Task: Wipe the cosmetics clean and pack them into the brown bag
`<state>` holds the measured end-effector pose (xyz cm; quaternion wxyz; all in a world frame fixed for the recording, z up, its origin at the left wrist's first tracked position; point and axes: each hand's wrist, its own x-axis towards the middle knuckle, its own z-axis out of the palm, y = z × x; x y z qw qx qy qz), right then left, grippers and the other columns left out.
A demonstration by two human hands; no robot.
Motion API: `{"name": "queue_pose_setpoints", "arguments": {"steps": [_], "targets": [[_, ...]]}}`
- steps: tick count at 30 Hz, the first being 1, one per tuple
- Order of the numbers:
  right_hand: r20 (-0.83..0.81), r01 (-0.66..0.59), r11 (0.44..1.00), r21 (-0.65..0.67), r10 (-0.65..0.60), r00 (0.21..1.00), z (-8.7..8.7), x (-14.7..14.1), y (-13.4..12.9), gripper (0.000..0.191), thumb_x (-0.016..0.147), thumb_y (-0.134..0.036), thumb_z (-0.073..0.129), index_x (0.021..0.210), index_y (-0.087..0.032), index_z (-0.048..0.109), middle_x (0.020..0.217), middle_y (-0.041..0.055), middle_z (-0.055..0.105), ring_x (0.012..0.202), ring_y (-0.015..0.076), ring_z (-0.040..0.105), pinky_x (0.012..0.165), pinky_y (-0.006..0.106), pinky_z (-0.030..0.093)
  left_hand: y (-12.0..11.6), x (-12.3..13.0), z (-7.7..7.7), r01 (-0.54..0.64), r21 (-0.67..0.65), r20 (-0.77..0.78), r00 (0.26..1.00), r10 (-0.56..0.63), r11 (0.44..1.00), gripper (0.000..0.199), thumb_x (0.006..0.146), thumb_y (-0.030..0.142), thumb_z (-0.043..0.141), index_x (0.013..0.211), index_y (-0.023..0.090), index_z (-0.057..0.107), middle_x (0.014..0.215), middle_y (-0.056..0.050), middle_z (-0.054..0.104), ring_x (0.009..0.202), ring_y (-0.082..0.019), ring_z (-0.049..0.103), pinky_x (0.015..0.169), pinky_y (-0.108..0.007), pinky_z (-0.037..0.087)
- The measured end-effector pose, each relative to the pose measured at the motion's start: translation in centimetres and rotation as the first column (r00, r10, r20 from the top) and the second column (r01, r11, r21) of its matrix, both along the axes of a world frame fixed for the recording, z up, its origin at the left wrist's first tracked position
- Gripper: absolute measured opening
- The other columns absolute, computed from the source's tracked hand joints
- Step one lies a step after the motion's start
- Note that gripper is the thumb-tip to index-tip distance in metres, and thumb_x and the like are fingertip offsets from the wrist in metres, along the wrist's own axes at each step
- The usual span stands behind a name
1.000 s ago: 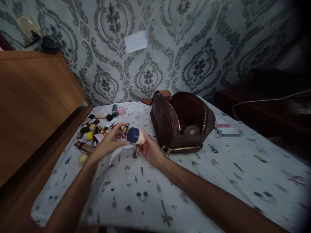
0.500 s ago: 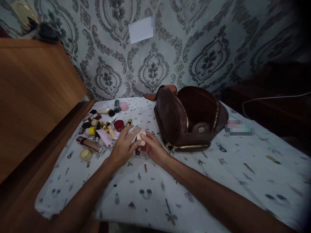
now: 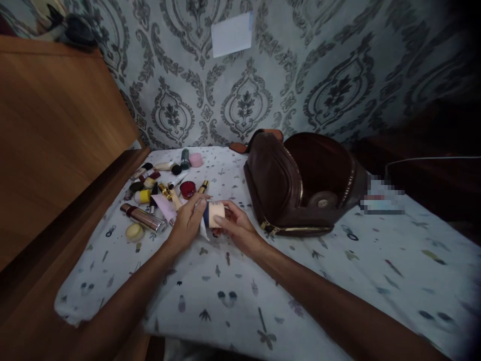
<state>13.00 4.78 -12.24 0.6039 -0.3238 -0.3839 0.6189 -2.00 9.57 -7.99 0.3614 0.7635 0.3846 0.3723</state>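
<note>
A small peach-and-dark-blue jar (image 3: 217,214) is held sideways between my two hands, just above the cloth. My left hand (image 3: 188,220) is closed round its dark blue end. A thin white piece (image 3: 204,230) shows below those fingers; I cannot make out what it is. At the peach end, my right hand (image 3: 239,226) grips with the thumb on the front and the fingers behind. Beyond my left hand lie a dark red round jar (image 3: 188,189) and a gold tube (image 3: 203,187). A pink tube (image 3: 163,206) lies to its left.
A brown leather bag (image 3: 276,185) stands unzipped on the right of the patterned cloth (image 3: 225,281). Several cosmetics lie at left, among them a metallic rose bottle (image 3: 143,217) and a yellow round pot (image 3: 134,232). A wooden cabinet (image 3: 63,120) borders the left; a papered wall (image 3: 180,100) stands behind.
The jar has turned between my hands, so its peach side and dark blue end show more. The white piece has come into sight under my left hand. The whole view has shifted slightly.
</note>
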Motion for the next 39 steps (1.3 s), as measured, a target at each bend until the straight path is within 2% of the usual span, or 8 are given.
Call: {"name": "queue_pose_setpoints", "arguments": {"steps": [7,11,20,26,28,33,36,39], "targets": [[0.07,0.043,0.994,0.1,-0.05,0.996,-0.4,-0.2,0.2,0.058,0.065,-0.036,0.085,0.114,-0.028,0.055,0.11,0.0019,0.058,0.087,0.0153,0.063,0.067,0.024,0.053,0.5,0.0,0.0,0.011,-0.378,0.156,0.986,0.052,0.926,0.066,0.084,0.077,0.041,0.098,0.017,0.064,0.059,0.001,0.058,0.043,-0.015,0.051,0.035,-0.025,0.034],[0.155,0.05,0.989,0.142,-0.073,0.985,-0.5,-0.2,0.2,0.061,0.063,-0.035,0.085,0.115,-0.03,0.054,0.11,0.001,0.056,0.087,0.0149,0.063,0.069,0.025,0.053,0.4,0.0,0.1,-0.002,-0.47,0.169,0.981,0.092,0.883,0.066,0.08,0.08,0.043,0.089,0.018,0.063,0.048,0.002,0.053,0.034,-0.014,0.046,0.031,-0.024,0.028],[0.416,0.094,0.946,0.31,-0.224,0.881,-0.9,-0.2,0.1,0.059,0.065,-0.032,0.083,0.115,-0.024,0.053,0.113,0.0053,0.062,0.1,0.0207,0.062,0.086,0.035,0.052,1.3,-0.2,-0.9,0.016,-0.297,0.252,0.966,0.062,0.955,0.053,0.081,0.069,0.055,0.065,0.019,0.054,0.061,0.003,0.049,0.057,-0.012,0.045,0.054,-0.025,0.036],[0.619,0.136,0.831,0.54,-0.501,0.605,-0.2,-0.3,-0.6,0.048,0.068,-0.026,0.081,0.11,-0.022,0.058,0.106,0.0073,0.061,0.1,0.0253,0.059,0.086,0.039,0.05,1.1,-0.3,-0.3,-0.011,-0.173,0.185,0.982,0.044,0.985,0.05,0.086,0.065,0.051,0.063,0.021,0.043,0.06,0.005,0.039,0.057,-0.012,0.037,0.054,-0.025,0.03],[0.636,0.104,0.812,0.574,-0.522,0.569,0.0,-0.4,-0.8,0.051,0.068,-0.025,0.08,0.114,-0.022,0.057,0.107,0.0078,0.062,0.102,0.026,0.059,0.088,0.04,0.05,0.8,-0.3,0.0,-0.013,-0.155,0.178,0.983,0.041,0.988,0.048,0.088,0.062,0.05,0.064,0.021,0.041,0.06,0.006,0.037,0.057,-0.012,0.035,0.054,-0.025,0.03],[0.574,0.141,0.887,0.44,-0.399,0.715,0.2,-0.7,-0.9,0.062,0.071,-0.029,0.078,0.126,-0.022,0.05,0.125,0.0097,0.061,0.114,0.0246,0.059,0.097,0.038,0.047,0.0,0.0,0.0,-0.06,-0.035,0.148,0.987,0.064,0.998,0.042,0.095,0.056,0.04,0.078,0.02,0.051,0.07,0.002,0.049,0.067,-0.015,0.046,0.064,-0.027,0.037],[0.475,0.177,0.92,0.348,-0.336,0.813,0.4,-0.8,-0.8,0.059,0.069,-0.031,0.077,0.12,-0.021,0.05,0.121,0.0084,0.062,0.109,0.0226,0.061,0.096,0.036,0.048,-0.4,0.1,-0.2,-0.027,0.01,0.103,0.994,0.026,1.0,0.046,0.097,0.057,0.034,0.098,0.018,0.059,0.093,-0.005,0.063,0.087,-0.02,0.057,0.078,-0.031,0.042],[0.454,0.19,0.932,0.307,-0.319,0.832,0.6,-0.9,-0.8,0.056,0.066,-0.029,0.078,0.114,-0.022,0.05,0.114,0.0063,0.062,0.103,0.0217,0.062,0.093,0.036,0.048,-0.7,0.3,-0.3,-0.006,-0.03,0.101,0.995,0.009,1.0,0.051,0.097,0.057,0.033,0.113,0.017,0.06,0.114,-0.01,0.065,0.106,-0.024,0.059,0.092,-0.034,0.042]]}}
